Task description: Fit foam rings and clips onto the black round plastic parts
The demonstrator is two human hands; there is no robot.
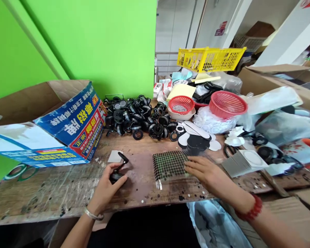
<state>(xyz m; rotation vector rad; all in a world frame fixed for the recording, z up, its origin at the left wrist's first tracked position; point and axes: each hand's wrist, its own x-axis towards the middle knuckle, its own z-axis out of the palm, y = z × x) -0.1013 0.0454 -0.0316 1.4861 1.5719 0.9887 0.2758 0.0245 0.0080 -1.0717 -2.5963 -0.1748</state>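
Note:
My left hand is closed around a small black folding stand, with a round base and a short arm that ends in a round pad. It rests near the tabletop. Beside it lies a small white card. My right hand has its fingers stretched together over the right edge of a clear sheet of black dot stickers; whether a fingertip presses on it I cannot tell. Behind the hands is a heap of similar black stands.
A blue printed carton stands at the left. Red baskets, black and white cut pieces and plastic bags are at the back right. A stack of grey-white cards lies right of my right hand. The wooden table has its edge before me.

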